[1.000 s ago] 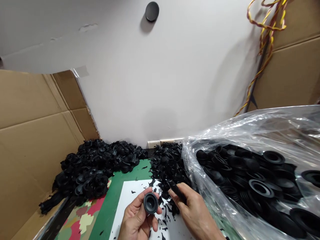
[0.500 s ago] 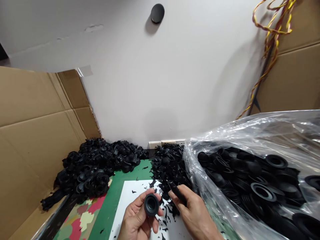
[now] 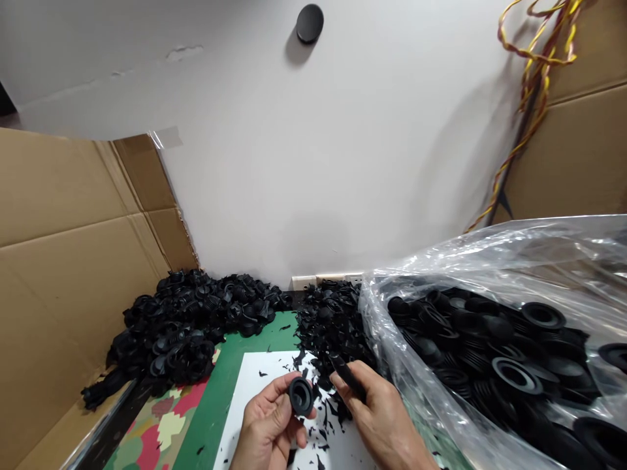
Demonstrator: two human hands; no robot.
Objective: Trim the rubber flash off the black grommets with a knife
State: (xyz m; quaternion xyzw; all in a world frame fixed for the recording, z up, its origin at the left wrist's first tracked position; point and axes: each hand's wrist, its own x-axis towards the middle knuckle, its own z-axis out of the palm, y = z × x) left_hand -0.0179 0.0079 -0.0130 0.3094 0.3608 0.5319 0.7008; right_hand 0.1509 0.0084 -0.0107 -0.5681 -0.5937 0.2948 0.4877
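A round black rubber boot (image 3: 301,396) is pinched between the thumb and fingers of my left hand (image 3: 268,421). Its hollow, ringed opening faces up toward me, tilted a little to the right. Close by on the right, my right hand (image 3: 379,408) is closed around a slim black pen-like tool (image 3: 351,380). The tool's tip points up and left, apart from the boot; I cannot make out its exact kind. Beneath both hands lies a white sheet (image 3: 255,375) sprinkled with black rubber scraps (image 3: 321,434).
A clear plastic bag (image 3: 416,365) at right holds many black rubber boots (image 3: 516,375). Black ribbed rubber pieces (image 3: 196,326) are heaped at left beside a cardboard panel (image 3: 83,196). Trimmings (image 3: 333,320) pile up by the wall. A green mat (image 3: 210,391) lies under the sheet.
My left hand has turned the rubber boot and shifted it slightly right, so its opening now tilts rightward. My right hand with the tool stays nearly still.
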